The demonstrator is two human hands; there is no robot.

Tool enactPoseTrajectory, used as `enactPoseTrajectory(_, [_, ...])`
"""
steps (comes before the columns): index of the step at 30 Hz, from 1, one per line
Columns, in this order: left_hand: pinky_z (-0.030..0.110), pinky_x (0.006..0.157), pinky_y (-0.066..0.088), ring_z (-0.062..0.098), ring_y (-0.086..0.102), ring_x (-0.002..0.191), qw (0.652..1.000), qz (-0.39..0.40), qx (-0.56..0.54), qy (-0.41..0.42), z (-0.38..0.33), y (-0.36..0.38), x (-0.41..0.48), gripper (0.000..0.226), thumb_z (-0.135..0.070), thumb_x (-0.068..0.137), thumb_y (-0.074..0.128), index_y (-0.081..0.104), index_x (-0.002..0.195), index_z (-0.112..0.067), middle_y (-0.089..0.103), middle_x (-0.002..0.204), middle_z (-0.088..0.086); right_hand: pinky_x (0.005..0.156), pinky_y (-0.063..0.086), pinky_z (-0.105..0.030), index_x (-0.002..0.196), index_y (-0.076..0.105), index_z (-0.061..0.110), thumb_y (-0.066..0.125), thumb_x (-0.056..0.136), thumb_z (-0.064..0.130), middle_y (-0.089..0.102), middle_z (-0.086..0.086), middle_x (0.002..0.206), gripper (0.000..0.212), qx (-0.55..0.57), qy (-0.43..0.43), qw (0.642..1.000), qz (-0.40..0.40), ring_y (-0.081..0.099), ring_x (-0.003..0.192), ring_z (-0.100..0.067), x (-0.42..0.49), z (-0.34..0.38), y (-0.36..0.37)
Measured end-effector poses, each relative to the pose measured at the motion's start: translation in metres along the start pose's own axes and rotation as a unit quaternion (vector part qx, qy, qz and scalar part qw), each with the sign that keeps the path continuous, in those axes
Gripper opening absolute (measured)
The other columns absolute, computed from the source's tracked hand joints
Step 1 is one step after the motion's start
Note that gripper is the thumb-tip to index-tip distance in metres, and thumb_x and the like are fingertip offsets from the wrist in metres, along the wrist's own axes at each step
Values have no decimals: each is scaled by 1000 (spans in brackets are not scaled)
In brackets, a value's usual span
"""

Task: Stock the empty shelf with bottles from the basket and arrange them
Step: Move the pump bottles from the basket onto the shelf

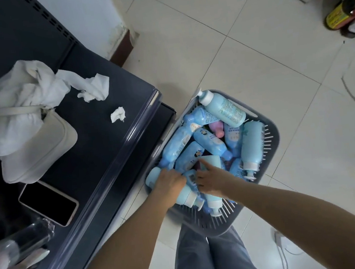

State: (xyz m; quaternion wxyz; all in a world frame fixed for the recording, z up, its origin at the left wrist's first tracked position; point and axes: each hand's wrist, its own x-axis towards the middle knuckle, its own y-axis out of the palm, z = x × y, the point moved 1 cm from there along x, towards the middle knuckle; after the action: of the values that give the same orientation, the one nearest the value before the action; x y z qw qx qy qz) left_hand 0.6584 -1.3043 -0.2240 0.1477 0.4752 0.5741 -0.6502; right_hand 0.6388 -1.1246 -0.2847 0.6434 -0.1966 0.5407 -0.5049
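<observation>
The left hand (171, 183) is gripping a blue bottle (185, 195) in the basket (272, 142). Whether the right hand (211, 182) beside it is holding anything, I cannot tell. Next needs lifting left to the shelf (107, 154).

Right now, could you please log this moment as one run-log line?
step: pick from basket | left hand: grips pale-blue bottle | right hand: touches teal bottle

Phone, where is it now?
Head view, lower left: the phone lies flat on the dark shelf, beside the white handbag, left of the basket.
</observation>
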Motion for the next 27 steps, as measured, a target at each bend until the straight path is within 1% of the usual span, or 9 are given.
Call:
enactPoseTrajectory(1, [36,101,31,25,48,114,999,-18,-27,-5,6,0,-4,45,-5,80,62,49,122,-11,54,120,5,90,50,-55,63,69,32,89,41,23,66,8,72,31,42,19,998,36,64,77,-10,-9,1,-23])
enactPoseTrajectory(3, [33,96,31,25,51,108,993,-82,-89,-8,13,-9,-19,44,-5,73,65,52,115,-13,56,113,5,96,44,-56,76,72,25,89,43,15,67,7,82,39,-6,76,997,-4,65,88,-18,-24,1,-68])
enactPoseTrajectory(6, [32,79,40,27,60,92,957,-182,-223,-35,21,-22,-38,39,-14,62,73,59,98,-13,64,97,5,116,1,-51,131,52,17,65,78,3,48,-3,137,56,89,120,989,3,35,135,-21,-41,1,-91])
enactPoseTrajectory(7, [31,77,44,26,61,90,935,-203,-283,-61,22,-28,-49,44,-15,58,76,61,99,-12,65,96,6,116,-2,-49,137,44,18,62,80,3,39,0,144,62,127,143,981,18,25,140,-19,-46,3,-95])
enactPoseTrajectory(9, [30,76,48,24,61,90,879,-237,-401,-104,21,-41,-69,55,-12,53,80,61,104,-9,64,99,5,115,12,-46,135,44,22,71,74,12,43,2,140,67,221,189,956,-36,30,136,-17,-56,8,-111])
enactPoseTrajectory(13, [23,71,44,16,58,86,758,-280,-571,-148,13,-78,-110,62,-15,46,76,56,105,-16,62,96,-1,92,40,-29,124,49,21,76,64,4,54,0,116,68,448,275,838,-148,50,109,-19,-78,20,-158])
enactPoseTrajectory(18, [22,79,45,16,58,89,668,-360,-632,-157,0,-132,-164,55,-2,57,74,51,102,-25,61,98,-2,78,53,-37,117,47,28,71,65,-5,56,-11,108,66,576,258,744,-221,56,94,-21,-106,38,-214])
enactPoseTrajectory(21, [31,84,48,16,58,91,628,-389,-654,-164,-13,-155,-196,56,-13,53,75,52,103,-24,62,100,1,68,51,-25,118,50,23,70,55,5,60,-10,103,69,607,223,709,-283,56,86,-15,-125,49,-252])
enactPoseTrajectory(27, [13,64,45,5,57,72,554,-487,-655,-164,-49,-187,-272,46,5,66,76,48,79,-30,58,79,-11,63,52,-19,99,55,24,70,50,7,63,0,85,54,615,140,693,-350,59,72,-7,-166,85,-331])
